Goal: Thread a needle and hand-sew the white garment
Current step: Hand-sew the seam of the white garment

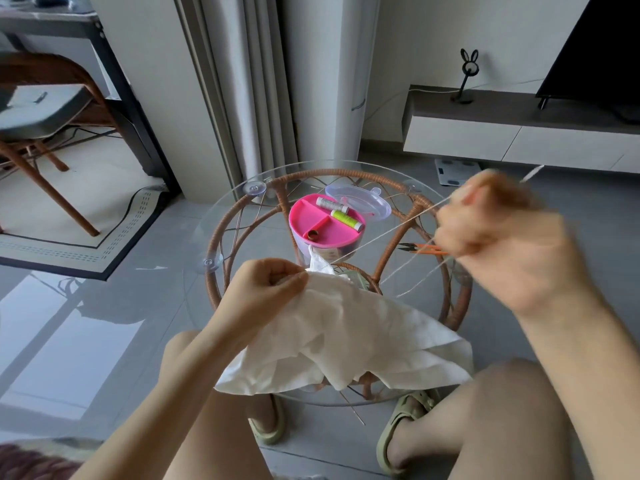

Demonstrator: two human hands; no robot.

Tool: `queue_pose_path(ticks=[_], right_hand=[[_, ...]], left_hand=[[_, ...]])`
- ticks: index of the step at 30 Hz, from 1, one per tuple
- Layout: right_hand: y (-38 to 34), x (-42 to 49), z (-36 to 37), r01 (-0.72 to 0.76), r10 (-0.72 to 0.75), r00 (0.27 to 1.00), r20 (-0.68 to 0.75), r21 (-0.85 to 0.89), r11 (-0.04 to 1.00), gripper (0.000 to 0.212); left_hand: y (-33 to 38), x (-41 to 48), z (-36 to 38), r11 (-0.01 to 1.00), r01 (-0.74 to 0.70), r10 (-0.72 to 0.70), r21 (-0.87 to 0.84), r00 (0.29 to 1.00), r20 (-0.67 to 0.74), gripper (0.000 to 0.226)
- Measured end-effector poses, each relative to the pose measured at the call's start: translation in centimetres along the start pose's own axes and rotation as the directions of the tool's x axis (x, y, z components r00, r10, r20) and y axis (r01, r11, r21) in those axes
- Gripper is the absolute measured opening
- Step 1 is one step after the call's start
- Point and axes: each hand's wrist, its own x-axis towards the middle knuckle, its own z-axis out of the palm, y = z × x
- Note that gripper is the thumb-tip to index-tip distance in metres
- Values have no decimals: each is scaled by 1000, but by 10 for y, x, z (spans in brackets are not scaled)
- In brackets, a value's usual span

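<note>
The left hand point(266, 289) is held low over the near edge of the round glass table point(239, 209), knuckles up, with thumb and forefinger pinching the top fold of the white garment point(346, 334). The garment drapes from that pinch down over the table's near rim towards the person's knees.

The right hand point(502, 233) is raised high beyond the table's right edge, and it is blurred. Its fingers look curled around the pale thread point(381, 233), which runs taut from the garment up to them. 2 slack strands hang below. A thin pale streak that may be the needle point(531, 173) sticks out past the fingertips.

At the table's middle stands a pink sewing box point(311, 220) with 3 compartments:
- **Far compartment:** a white spool point(329, 203).
- **Right compartment:** a yellow-green spool point(346, 220).
- **Near compartment:** a small brown ring point(312, 234).

The box's clear lid point(367, 199) touches its far right side. Orange snips point(420, 250) lie near the right edge.
</note>
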Motion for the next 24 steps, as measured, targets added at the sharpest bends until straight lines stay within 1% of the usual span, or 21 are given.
queue_pose_path(ticks=[2, 4, 5, 6, 7, 8, 9, 10, 11, 12, 13, 14, 15, 16, 17, 18, 19, 20, 22, 23, 24], right_hand=[[-15, 2, -3, 55, -69, 991, 117, 118, 991, 9], [-18, 3, -2, 53, -94, 973, 213, 189, 980, 8], [-16, 1, 0, 55, -87, 969, 229, 143, 988, 8], [-13, -1, 3, 69, -71, 970, 231, 16, 998, 9], [-11, -5, 8, 75, -35, 970, 242, -159, 984, 10], [-8, -9, 13, 60, 36, 961, 274, -333, 941, 11], [-6, -13, 17, 36, 143, 936, 321, -493, 869, 10], [-4, -16, 21, 23, 254, 902, 350, -626, 780, 10], [-2, -19, 25, 28, 321, 884, 339, -724, 689, 12], [4, -20, 27, 41, 326, 896, 302, -787, 615, 18], [11, -19, 29, 55, 279, 928, 247, -830, 555, 27], [19, -17, 30, 61, 200, 963, 182, -867, 495, 36], [26, -15, 30, 69, 106, 987, 125, -904, 422, 40], [33, -13, 28, 63, 20, 997, 76, -930, 363, 37], [38, -10, 26, 42, -25, 999, 35, -936, 349, 28], [44, -8, 24, 9, -23, 1000, 1, -931, 366, 17], [49, -7, 23, -32, 20, 999, -26, -918, 396, 13], [55, -6, 22, -72, 86, 996, -38, -900, 430, 16], [63, -6, 19, -132, 199, 979, -38, -867, 481, 12], [64, -6, 19, -145, 223, 974, -36, -857, 495, 9], [64, -7, 17, -157, 230, 972, -42, -846, 509, 10]], left_hand=[[1, 0, 4, 1000, 8, -8, -3, 1000, 6, 14], [4, 0, 8, 1000, -9, 9, 18, 1000, 11, 14], [6, 0, 9, 999, -19, 18, 40, 1000, 9, 13], [7, 0, 10, 999, -19, 18, 38, 1000, 10, 13], [9, -1, 9, 1000, -4, 4, -3, 1000, 25, 13], [9, -1, 9, 997, 22, -18, -78, 998, 57, 14], [10, -2, 7, 985, 55, -39, -165, 994, 104, 14], [12, -3, 5, 965, 91, -52, -246, 986, 159, 14], [13, -4, 3, 941, 123, -55, -314, 975, 216, 12], [15, -6, 1, 918, 148, -48, -368, 963, 266, 11], [16, -8, 0, 896, 169, -38, -410, 951, 308, 10], [18, -10, -1, 877, 188, -29, -442, 939, 342, 12], [19, -12, -1, 862, 205, -24, -464, 930, 367, 13], [20, -14, -2, 851, 218, -19, -479, 922, 386, 13], [22, -16, -2, 843, 224, -11, -489, 916, 401, 12], [23, -17, -2, 838, 227, 0, -497, 910, 415, 12], [24, -19, -3, 834, 226, 12, -503, 905, 425, 12], [24, -19, -3, 832, 223, 22, -508, 901, 432, 12], [25, -21, -4, 834, 214, 39, -508, 897, 441, 12], [25, -21, -4, 844, 203, 42, -497, 898, 439, 12], [25, -22, -5, 860, 190, 38, -474, 901, 431, 13]])
